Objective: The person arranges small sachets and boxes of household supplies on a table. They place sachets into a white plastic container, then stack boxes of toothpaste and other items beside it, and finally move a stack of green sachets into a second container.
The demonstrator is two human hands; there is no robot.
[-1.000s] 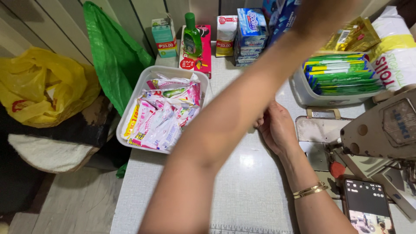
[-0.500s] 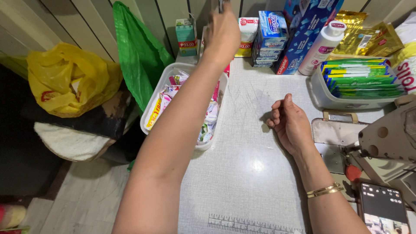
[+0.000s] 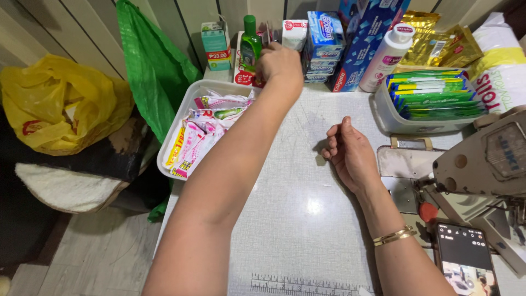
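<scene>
My left hand (image 3: 280, 63) reaches to the back of the grey table (image 3: 307, 219). Its fingers are curled against a pink box (image 3: 241, 75) beside a green bottle (image 3: 251, 46). What the fingers hold, if anything, is hidden. The forearm crosses over a white tray (image 3: 188, 98) filled with pink and white sachets (image 3: 200, 137). My right hand (image 3: 346, 152) rests on the table's middle with its fingers loosely curled and nothing visible in it. A gold bangle sits on that wrist.
Along the back stand a teal carton (image 3: 215, 44), stacked blue boxes (image 3: 323, 46), a large blue box (image 3: 362, 38) and a white bottle (image 3: 386, 57). A tub of green packets (image 3: 433, 96), a sewing machine (image 3: 487, 159) and a phone (image 3: 466, 257) are on the right. Yellow (image 3: 60, 104) and green (image 3: 156, 66) bags are on the left.
My left arm swung from the far right back over to the left, then came down onto the pink box. The right hand stayed resting on the table.
</scene>
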